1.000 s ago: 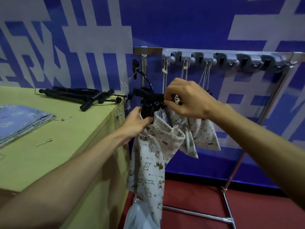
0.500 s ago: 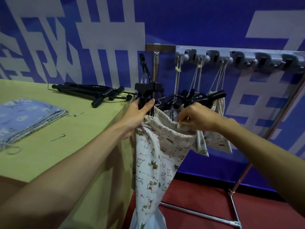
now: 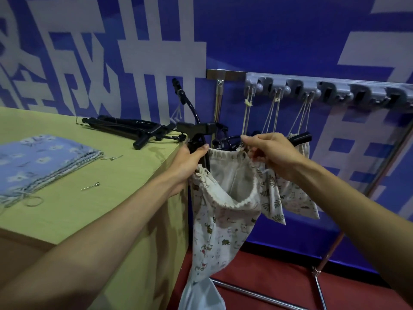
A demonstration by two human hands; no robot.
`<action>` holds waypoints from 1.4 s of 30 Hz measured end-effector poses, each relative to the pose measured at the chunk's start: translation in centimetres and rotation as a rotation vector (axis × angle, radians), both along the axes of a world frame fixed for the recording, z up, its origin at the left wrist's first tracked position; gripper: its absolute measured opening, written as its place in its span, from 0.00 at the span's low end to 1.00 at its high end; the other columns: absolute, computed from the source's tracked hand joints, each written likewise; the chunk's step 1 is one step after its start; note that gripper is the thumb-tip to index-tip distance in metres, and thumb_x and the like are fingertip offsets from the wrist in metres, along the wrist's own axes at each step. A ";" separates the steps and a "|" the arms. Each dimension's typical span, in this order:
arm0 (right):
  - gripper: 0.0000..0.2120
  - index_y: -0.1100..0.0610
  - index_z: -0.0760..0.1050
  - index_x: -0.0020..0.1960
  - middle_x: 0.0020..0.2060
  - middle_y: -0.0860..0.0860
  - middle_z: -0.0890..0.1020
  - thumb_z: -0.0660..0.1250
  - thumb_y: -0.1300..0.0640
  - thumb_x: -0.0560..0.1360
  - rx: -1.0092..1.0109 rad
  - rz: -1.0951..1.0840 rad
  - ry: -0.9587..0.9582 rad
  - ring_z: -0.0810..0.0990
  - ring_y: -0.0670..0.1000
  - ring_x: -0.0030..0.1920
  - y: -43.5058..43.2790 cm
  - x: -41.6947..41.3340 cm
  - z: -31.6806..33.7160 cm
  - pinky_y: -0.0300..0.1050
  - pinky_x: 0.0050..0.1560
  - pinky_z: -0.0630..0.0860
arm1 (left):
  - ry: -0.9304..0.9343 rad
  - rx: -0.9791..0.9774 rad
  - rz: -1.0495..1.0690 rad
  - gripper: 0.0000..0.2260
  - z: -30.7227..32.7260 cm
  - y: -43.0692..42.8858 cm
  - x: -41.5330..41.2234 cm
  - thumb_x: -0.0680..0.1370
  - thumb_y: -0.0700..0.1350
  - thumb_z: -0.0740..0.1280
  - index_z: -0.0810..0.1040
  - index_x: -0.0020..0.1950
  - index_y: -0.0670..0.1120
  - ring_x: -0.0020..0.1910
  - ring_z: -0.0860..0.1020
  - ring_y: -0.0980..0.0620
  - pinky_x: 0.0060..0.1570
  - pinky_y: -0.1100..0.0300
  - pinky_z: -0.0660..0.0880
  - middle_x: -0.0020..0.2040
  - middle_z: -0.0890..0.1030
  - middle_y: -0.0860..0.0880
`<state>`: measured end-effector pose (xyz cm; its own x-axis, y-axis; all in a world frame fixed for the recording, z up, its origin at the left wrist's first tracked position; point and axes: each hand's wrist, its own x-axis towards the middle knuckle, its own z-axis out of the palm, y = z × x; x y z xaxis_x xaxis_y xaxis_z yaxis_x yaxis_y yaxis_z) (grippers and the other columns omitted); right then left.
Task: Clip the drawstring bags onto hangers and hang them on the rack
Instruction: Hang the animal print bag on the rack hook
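A white drawstring bag (image 3: 221,222) printed with small animals hangs open-mouthed below a black clip hanger (image 3: 201,128). My left hand (image 3: 190,159) grips the hanger's left clip and the bag's left rim. My right hand (image 3: 272,153) pinches the bag's right rim, stretching the mouth wide under the hanger's right arm. The rack (image 3: 330,90), a grey hook rail on a metal frame, runs behind; its far end is cut off at the right.
Several small bags (image 3: 297,195) hang by cords from the rail's left hooks. A yellow-green table (image 3: 93,198) at left holds spare black hangers (image 3: 125,128), a folded blue cloth stack (image 3: 38,162) and metal pins (image 3: 91,186). Red floor lies below.
My right hand has dropped from the hanger's middle to the bag's right rim and pulled it rightward, opening the mouth. The view has shifted, the left hand keeping its grip.
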<state>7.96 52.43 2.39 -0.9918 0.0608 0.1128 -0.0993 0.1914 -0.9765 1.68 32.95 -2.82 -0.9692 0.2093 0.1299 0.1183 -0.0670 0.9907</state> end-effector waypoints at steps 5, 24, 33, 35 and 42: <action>0.09 0.60 0.78 0.42 0.37 0.52 0.79 0.64 0.58 0.79 -0.216 0.171 -0.108 0.70 0.44 0.33 -2.4 0.1 -0.4 0.31 0.31 0.70 | -0.132 0.038 0.007 0.09 0.3 0.6 0.6 0.80 0.42 0.65 0.78 0.58 0.40 0.55 0.80 0.42 0.59 0.48 0.74 0.52 0.82 0.41; 0.08 0.55 0.82 0.39 0.34 0.50 0.85 0.80 0.56 0.64 0.638 0.167 -0.035 0.83 0.44 0.37 -2.8 -0.3 -1.2 0.41 0.47 0.79 | -0.191 -0.103 0.077 0.19 -1.1 2.0 -0.5 0.78 0.44 0.68 0.69 0.66 0.40 0.64 0.74 0.44 0.63 0.51 0.70 0.62 0.78 0.42; 0.07 0.55 0.83 0.40 0.37 0.50 0.85 0.71 0.54 0.75 0.742 0.247 -0.149 0.80 0.42 0.36 -2.8 -0.5 -2.0 0.39 0.41 0.76 | -0.117 -0.138 0.082 0.20 -1.2 1.7 -0.8 0.80 0.44 0.65 0.64 0.69 0.42 0.65 0.73 0.45 0.67 0.47 0.69 0.64 0.76 0.43; 0.12 0.55 0.83 0.38 0.34 0.50 0.84 0.69 0.51 0.76 0.664 0.231 -0.153 0.79 0.40 0.34 -3.2 -0.6 -2.2 0.38 0.41 0.75 | -0.106 -0.148 0.095 0.17 -1.4 1.4 -1.1 0.79 0.44 0.66 0.68 0.66 0.42 0.62 0.76 0.44 0.63 0.48 0.72 0.61 0.78 0.43; 0.09 0.56 0.82 0.37 0.32 0.50 0.82 0.74 0.51 0.71 0.651 0.283 -0.180 0.78 0.43 0.33 -5.0 -1.0 -2.6 0.35 0.38 0.73 | -0.119 -0.130 0.129 0.15 -1.5 0.6 -1.5 0.80 0.42 0.65 0.69 0.65 0.40 0.62 0.76 0.43 0.53 0.55 0.70 0.56 0.78 0.43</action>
<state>6.92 47.43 -0.19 -0.9661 -0.2247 -0.1274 -0.0801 0.7294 -0.6794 0.22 33.55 -4.31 -0.9959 0.0905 -0.0072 -0.0008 0.0706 0.9975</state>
